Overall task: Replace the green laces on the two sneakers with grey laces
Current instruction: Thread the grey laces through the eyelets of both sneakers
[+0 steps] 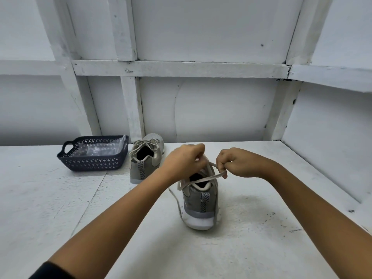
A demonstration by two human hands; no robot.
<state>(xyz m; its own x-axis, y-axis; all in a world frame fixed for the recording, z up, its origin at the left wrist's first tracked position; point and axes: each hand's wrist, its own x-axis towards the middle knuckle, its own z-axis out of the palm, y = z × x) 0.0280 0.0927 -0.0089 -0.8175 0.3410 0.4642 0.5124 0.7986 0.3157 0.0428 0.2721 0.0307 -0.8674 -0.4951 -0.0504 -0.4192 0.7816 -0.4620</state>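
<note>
Sneaker [198,206] sits just below left hand [184,160] and right hand [237,164], each pinching its grey lace [203,179].

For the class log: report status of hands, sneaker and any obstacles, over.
Left hand and right hand pinch grey lace over near sneaker. Far sneaker already grey-laced. Basket off left, nothing blocking.

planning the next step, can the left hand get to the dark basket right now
Probably: the left hand need only drop its lace; the basket sits open beyond the second sneaker on that side.
</note>
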